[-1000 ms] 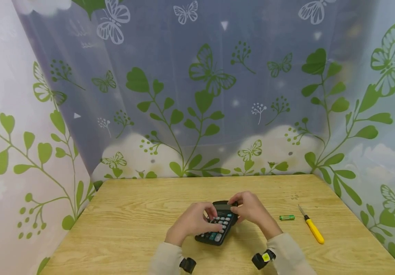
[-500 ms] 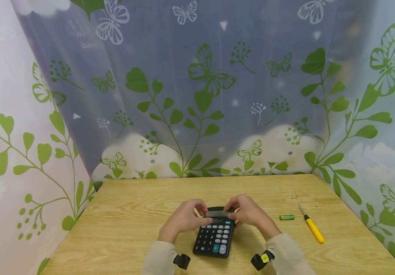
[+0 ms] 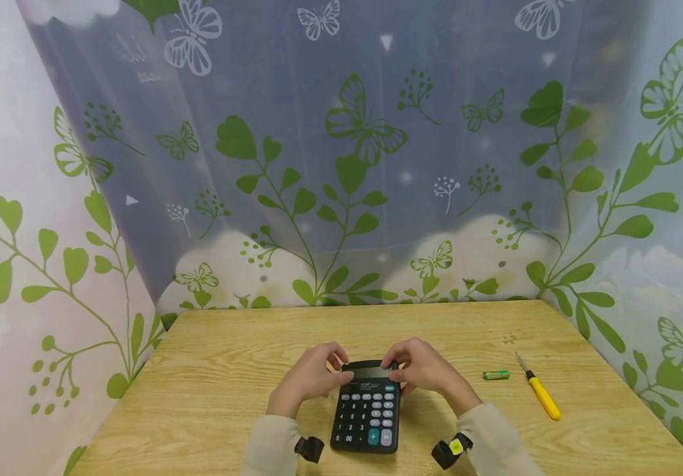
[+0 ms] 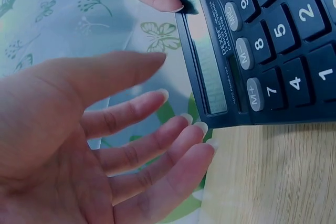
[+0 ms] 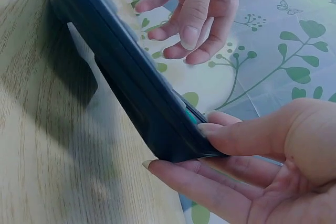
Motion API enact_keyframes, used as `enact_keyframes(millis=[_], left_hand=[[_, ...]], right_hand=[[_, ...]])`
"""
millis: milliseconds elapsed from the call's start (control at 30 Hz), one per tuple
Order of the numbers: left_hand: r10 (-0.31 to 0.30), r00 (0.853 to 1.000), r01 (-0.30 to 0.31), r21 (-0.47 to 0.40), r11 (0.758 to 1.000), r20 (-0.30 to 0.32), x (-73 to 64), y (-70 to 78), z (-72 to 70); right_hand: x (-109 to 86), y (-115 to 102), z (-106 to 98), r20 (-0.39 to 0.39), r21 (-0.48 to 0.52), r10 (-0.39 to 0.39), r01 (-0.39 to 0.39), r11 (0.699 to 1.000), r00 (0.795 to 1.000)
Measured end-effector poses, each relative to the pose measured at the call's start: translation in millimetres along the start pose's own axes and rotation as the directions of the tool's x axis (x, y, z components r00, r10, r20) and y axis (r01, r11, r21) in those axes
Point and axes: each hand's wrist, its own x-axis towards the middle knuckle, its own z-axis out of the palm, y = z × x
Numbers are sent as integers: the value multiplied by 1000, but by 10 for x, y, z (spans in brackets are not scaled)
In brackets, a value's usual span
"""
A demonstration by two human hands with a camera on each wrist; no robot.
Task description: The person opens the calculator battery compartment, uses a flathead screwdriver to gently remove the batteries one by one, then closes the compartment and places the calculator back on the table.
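Observation:
A black desk calculator faces up over the table, its display at the far end. My right hand pinches its far right corner. In the right wrist view, that thumb lies on the top face and the fingers of the right hand are underneath; the calculator is tilted, its display end raised off the wood. My left hand is beside the far left corner. The left wrist view shows the left hand with loosely extended fingers, close to the display end of the calculator and not gripping it.
To the right on the wooden table lie a small green battery and a screwdriver with a yellow handle. A patterned curtain rises behind the table's far edge, with more patterned cloth on both sides.
The calculator has turned straighter and come slightly nearer and left. My left hand has moved off its keys to the far left corner and loosened; my right hand keeps the far right corner.

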Motion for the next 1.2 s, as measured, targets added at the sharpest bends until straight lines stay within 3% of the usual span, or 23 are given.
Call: enact_keyframes(millis=[200,433,800,1200], left_hand=[[-46,998,46,-13,999,-30,-21,-12,-9],[-133,991,133,-20,991,0,-43,-1,-13],[-135,990,134,-35,990,-34,-45,-28,42],[-177,982,182,-77,980,58,-13,3,125]], right_hand=[[7,10,4,5,12,-5,5,1000,1000],[-4,20,7,15,14,-33,32,999,999],[-11,20,9,-8,2,-53,53,999,999],[0,34,-12,-48,39,-88,90,995,995]])
